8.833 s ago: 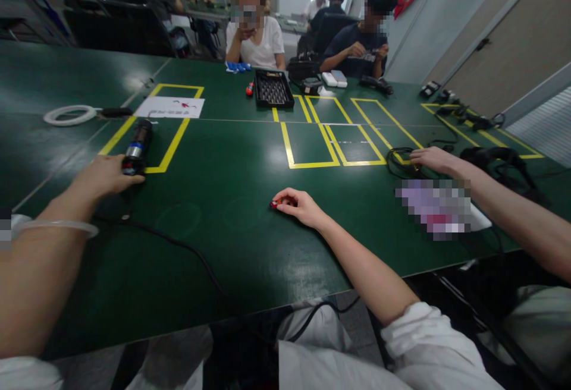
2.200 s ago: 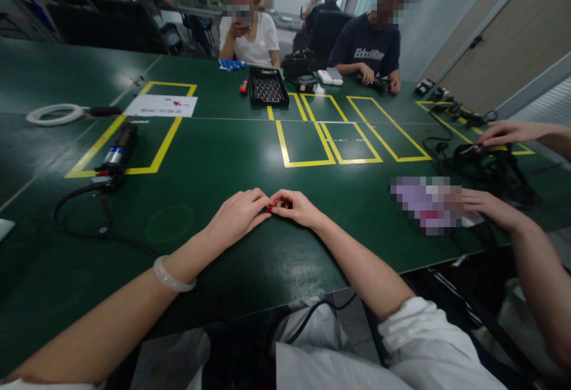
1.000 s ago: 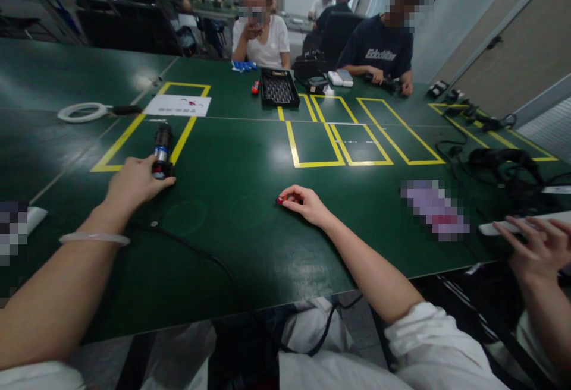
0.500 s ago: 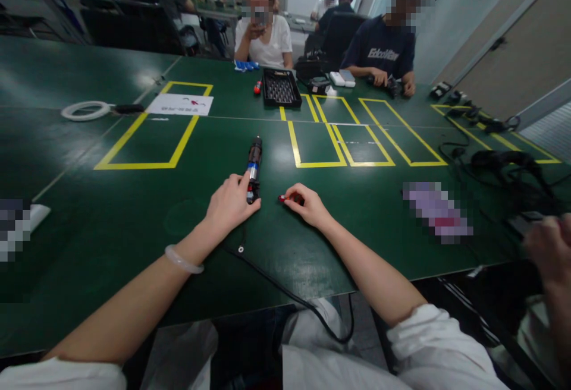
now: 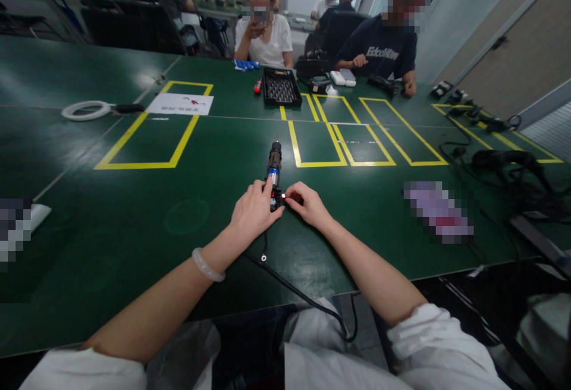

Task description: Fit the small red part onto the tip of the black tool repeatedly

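Note:
My left hand (image 5: 252, 210) is closed around the rear end of a slim black electric screwdriver (image 5: 273, 171) with a blue and silver band. The tool lies tilted slightly, its thin bit pointing away from me. A black cable (image 5: 300, 292) runs from its back over the table's front edge, with a small metal ring (image 5: 263, 258) beside it. Just to the right, my right hand (image 5: 309, 204) pinches a small red piece (image 5: 284, 197). That piece is right beside the screwdriver's rear end; whether they touch I cannot tell. Fingers hide most of the piece.
Across the green table (image 5: 214, 152) stands a black tray (image 5: 282, 88) of small parts, near a red-and-black item (image 5: 257, 87). A white sheet (image 5: 181, 104) and white coil (image 5: 85, 110) lie left. A pixelated purple item (image 5: 437, 211) is at right. People sit opposite.
My left hand has brought the screwdriver from the left taped area rightward to my right hand. Its cable came along. My right hand has kept the small red piece in nearly the same spot.

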Available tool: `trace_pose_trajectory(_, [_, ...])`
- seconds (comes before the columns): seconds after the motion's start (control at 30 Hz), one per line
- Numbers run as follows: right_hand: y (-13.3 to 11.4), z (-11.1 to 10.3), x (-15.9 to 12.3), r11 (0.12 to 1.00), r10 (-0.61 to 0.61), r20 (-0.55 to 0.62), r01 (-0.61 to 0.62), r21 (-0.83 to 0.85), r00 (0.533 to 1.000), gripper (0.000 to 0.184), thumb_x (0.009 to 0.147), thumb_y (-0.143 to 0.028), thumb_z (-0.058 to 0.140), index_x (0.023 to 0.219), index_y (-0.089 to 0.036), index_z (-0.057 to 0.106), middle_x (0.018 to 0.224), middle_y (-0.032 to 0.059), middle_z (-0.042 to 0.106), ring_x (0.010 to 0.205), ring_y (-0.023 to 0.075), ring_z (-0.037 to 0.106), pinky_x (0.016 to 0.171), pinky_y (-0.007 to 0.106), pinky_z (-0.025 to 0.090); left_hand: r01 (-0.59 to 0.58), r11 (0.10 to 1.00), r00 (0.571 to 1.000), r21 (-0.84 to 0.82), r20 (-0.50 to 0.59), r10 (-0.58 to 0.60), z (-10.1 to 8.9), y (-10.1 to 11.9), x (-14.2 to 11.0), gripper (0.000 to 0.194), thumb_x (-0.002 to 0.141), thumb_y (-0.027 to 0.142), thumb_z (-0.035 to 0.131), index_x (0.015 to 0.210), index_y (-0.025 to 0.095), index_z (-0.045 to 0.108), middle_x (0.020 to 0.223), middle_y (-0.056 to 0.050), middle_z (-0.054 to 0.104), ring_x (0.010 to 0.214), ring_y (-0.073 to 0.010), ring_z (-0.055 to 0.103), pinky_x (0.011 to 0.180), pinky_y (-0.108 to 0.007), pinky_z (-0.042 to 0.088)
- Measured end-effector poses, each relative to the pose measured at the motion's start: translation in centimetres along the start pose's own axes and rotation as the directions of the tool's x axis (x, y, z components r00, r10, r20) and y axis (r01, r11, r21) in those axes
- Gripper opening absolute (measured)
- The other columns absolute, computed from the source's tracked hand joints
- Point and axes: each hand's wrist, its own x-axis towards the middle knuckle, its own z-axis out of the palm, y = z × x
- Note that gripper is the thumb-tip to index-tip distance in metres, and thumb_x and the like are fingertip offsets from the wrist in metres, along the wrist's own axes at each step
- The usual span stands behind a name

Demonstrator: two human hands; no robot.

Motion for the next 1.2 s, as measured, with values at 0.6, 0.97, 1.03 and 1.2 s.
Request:
trace_pose_trajectory(0.6, [-0.8,0.5,-0.3,1.0,-0.004,-0.042,0.003,-0.018,0.999,0.014,0.089,-0.016,0.06,0.096,-0.02,0.071,0.093,0.0052,0.065,0.082,0.0158,0.061,0.075,0.028,0.049,0.041,0.998,0.999,-0.04,-0.011,-0.042,-0.1,0.6,-0.1,0.071,0.09,0.045,0.055,0.152,0.019,0.031,0.124,-0.016,0.047,0.106,-0.0296,0.056,0.076,-0.033,0.052])
trace_pose_trajectory(0.97, [-1.5,0.1,-0.2,0.987,0.123,-0.081,-0.113,0.113,0.989,0.014,0.086,-0.018,0.056,0.094,-0.019,0.067,0.086,0.0008,0.069,0.071,0.0124,0.061,0.066,0.024,0.046,0.094,0.995,0.995,-0.02,-0.032,-0.095,0.1,0.9,0.9,0.071,0.092,0.054,0.049,0.15,0.018,0.033,0.116,-0.016,0.049,0.103,-0.0304,0.055,0.075,-0.035,0.051])
trace_pose_trajectory(1.03, [-1.3,0.1,-0.2,0.979,0.141,-0.071,-0.129,0.157,0.987,0.014,0.086,-0.019,0.055,0.095,-0.019,0.066,0.089,0.0017,0.07,0.075,0.0132,0.062,0.067,0.024,0.047,0.098,0.995,0.995,-0.014,-0.024,-0.098,-0.1,0.8,1.0,0.071,0.092,0.054,0.048,0.151,0.018,0.033,0.116,-0.017,0.049,0.103,-0.0309,0.055,0.074,-0.036,0.051])
trace_pose_trajectory(1.2, [-0.7,0.0,-0.2,0.969,0.163,-0.064,-0.147,0.199,0.985,0.015,0.086,-0.022,0.057,0.097,-0.018,0.065,0.094,0.0032,0.067,0.078,0.0137,0.06,0.068,0.025,0.047,0.105,0.994,0.994,-0.003,0.012,-0.105,-0.6,0.1,0.8,0.071,0.092,0.054,0.048,0.152,0.02,0.033,0.118,-0.017,0.05,0.105,-0.0313,0.054,0.075,-0.037,0.051])
